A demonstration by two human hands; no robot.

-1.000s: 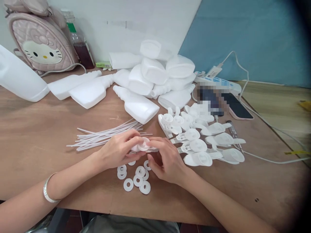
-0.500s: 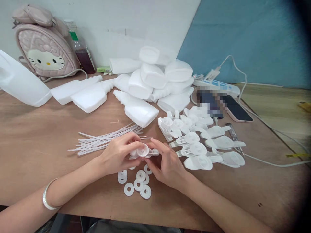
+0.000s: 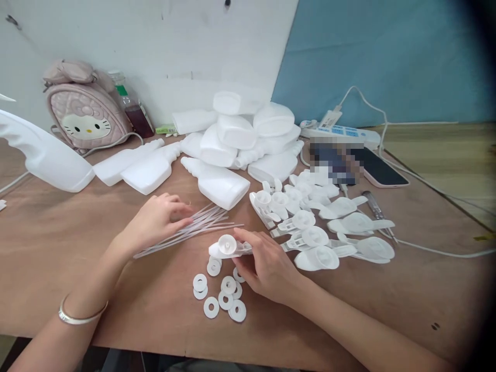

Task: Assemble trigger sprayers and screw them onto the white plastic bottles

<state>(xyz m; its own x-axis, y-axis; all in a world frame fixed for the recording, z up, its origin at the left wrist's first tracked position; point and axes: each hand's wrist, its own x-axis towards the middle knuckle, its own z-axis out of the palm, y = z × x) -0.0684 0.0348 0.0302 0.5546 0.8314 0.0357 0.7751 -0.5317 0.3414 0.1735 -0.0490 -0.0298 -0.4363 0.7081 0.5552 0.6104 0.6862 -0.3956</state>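
Note:
My right hand (image 3: 267, 261) grips a white spray head (image 3: 227, 246) between thumb and fingers, its round cap opening facing up toward me. My left hand (image 3: 158, 222) is over the bundle of thin white tubes (image 3: 209, 219), with the thumb apart from the curled fingers and nothing seen between them. Several flat white washers (image 3: 211, 307) lie on the table just below the held spray head. To the right of my right hand more white spray heads (image 3: 318, 257) lie in a loose group.
White bottles (image 3: 225, 186) are piled at the back, and one bottle (image 3: 58, 155) stands tilted at the left. Behind are a pink bag (image 3: 87, 113) and a bottle of dark liquid (image 3: 138, 120). Phones (image 3: 380, 168), a power strip (image 3: 344, 135) and a screwdriver (image 3: 374, 205) lie at the right.
My left hand has let go of the spray head and moved left over the tubes. The right hand still holds the spray head. The camera view has shifted slightly.

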